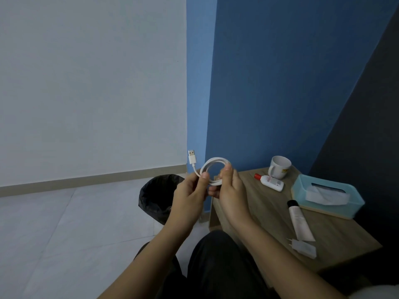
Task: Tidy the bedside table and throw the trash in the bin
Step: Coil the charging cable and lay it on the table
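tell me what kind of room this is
Probably a bedroom corner: a low wooden bedside table holds a white ceramic mug and a teal plastic tissue box, with a round black-bagged bin on the tiled floor beside it.

Markings on the bottle (272, 182) and mug (279, 167) are illegible.

A white wall (86, 83) meets a blue wall (280, 83) above pale floor tiles (54, 223).

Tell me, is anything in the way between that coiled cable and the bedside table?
Nothing visible is. The left hand and right hand hold the coiled USB cable at the bedside table's left edge; the red-capped bottle, mug, tube and tissue box sit farther right.
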